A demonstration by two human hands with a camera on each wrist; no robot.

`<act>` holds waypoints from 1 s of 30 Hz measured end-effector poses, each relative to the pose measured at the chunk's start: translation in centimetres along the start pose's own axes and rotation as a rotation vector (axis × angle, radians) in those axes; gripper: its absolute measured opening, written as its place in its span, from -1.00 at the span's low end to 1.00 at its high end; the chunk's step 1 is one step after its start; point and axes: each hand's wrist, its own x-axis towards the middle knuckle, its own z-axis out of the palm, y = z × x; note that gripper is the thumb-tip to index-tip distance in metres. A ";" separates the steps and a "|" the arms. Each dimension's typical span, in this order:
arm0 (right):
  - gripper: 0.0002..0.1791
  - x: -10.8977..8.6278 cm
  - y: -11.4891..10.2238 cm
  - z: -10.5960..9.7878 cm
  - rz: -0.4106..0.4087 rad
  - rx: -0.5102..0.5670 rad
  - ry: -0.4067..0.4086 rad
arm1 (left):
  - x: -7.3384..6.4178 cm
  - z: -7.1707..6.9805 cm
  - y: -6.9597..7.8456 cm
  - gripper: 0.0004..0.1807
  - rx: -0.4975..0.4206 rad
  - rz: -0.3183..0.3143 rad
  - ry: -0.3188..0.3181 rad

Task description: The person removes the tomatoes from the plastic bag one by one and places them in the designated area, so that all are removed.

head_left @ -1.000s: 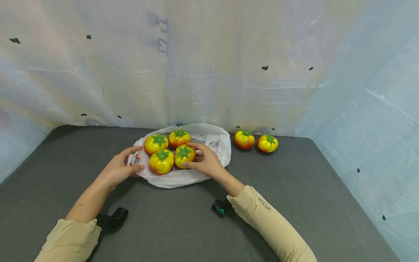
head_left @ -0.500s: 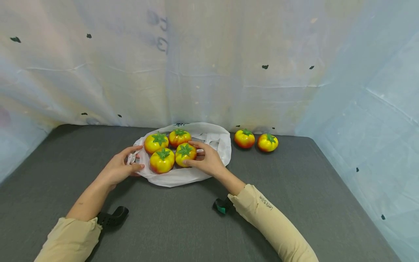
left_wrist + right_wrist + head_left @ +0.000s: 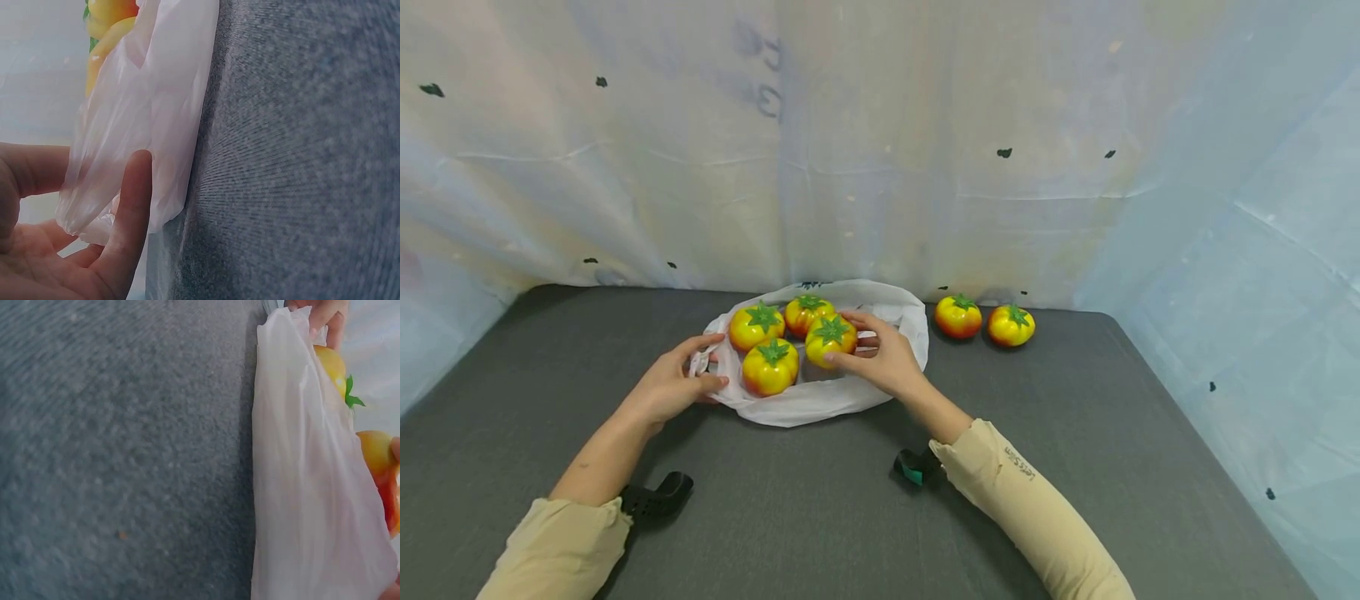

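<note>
A white plastic bag (image 3: 805, 410) lies with its mouth spread wide, and yellow-red tomatoes with green star-shaped tops are in it. At the bag's left end my left hand (image 3: 673, 383) holds the gathered plastic between thumb and fingers; in the left wrist view the thumb lies across the bag's near side. My right hand (image 3: 887, 357) grips one tomato (image 3: 831, 337) from its right side, over the bag's opening. Left of it are a front tomato (image 3: 771, 367), a left tomato (image 3: 757, 326) and a back tomato (image 3: 807, 312). In the right wrist view the bag's wall hides much of the fruit.
Two more tomatoes stand outside the bag to the right, one tomato (image 3: 958, 317) beside another tomato (image 3: 1011, 326). The dark grey table (image 3: 805, 517) ends at a pale sheet (image 3: 865, 167) hanging behind it. Another sheet (image 3: 1262, 250) hangs on the right.
My right hand has shifted slightly up and right with the gripped tomato, widening the gap to the front tomato. My left hand keeps its place on the bag.
</note>
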 end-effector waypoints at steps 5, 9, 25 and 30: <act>-0.35 -0.3 -0.2 -0.4 -0.004 0.019 0.011 | 0.0 0.0 0.0 -0.18 -0.011 0.005 -0.007; -0.34 -0.5 -0.3 -0.9 0.003 0.031 0.013 | 0.1 0.1 0.0 -0.18 -0.014 0.004 -0.008; -0.34 -1.4 0.3 -3.1 0.050 0.031 0.062 | 0.1 0.1 -0.2 -0.18 -0.033 0.000 -0.008; -0.33 -1.9 0.2 -3.9 0.054 0.011 0.093 | 0.1 0.1 -0.1 -0.19 -0.043 0.005 -0.003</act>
